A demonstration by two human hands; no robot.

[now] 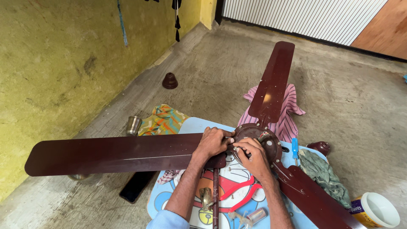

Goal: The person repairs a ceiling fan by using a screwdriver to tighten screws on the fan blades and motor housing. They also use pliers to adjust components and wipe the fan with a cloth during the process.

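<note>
A dark maroon ceiling fan lies on a small blue cartoon-printed table (193, 125). Its round motor hub (270, 144) sits at the table's middle, with three blades spreading left (110, 153), up (273, 80) and lower right (316, 199). My left hand (213, 142) rests on the inner end of the left blade where it meets the hub. My right hand (253, 156) is over the hub's near edge, fingers pinched together against the left hand's fingertips on something small that I cannot make out. The fan's down rod (215, 195) lies toward me.
Red-handled pliers (241, 191) and loose metal parts lie on the table. A blue-handled screwdriver (295, 149), a green rag (324, 174), a white tub (376, 209), a striped pink cloth (288, 118), a steel cup (133, 125), a phone (136, 185) and a maroon canopy cup (170, 80) surround it.
</note>
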